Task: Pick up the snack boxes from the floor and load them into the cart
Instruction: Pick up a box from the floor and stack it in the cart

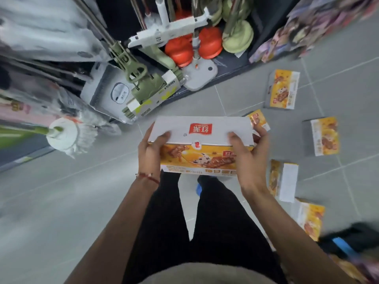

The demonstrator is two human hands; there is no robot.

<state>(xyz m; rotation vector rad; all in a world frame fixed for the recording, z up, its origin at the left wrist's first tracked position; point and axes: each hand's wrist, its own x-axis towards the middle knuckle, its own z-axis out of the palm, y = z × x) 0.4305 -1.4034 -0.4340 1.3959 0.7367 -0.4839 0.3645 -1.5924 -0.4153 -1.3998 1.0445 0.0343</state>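
Grips a snack box (200, 132) at both ends: left hand (150, 152) curled round the left end, right hand (249, 158) round the right, thumbs on the white top. Wears a red thread (147, 177) on the left wrist. Holds the box level, clear of the grey tiled floor (82, 191). On the floor to the right, apart from each other: second box (283, 89), third box (322, 136), fourth box (284, 182), fifth box (309, 218). Beyond, on the left: white string mop (67, 136), green sponge mop (143, 87).
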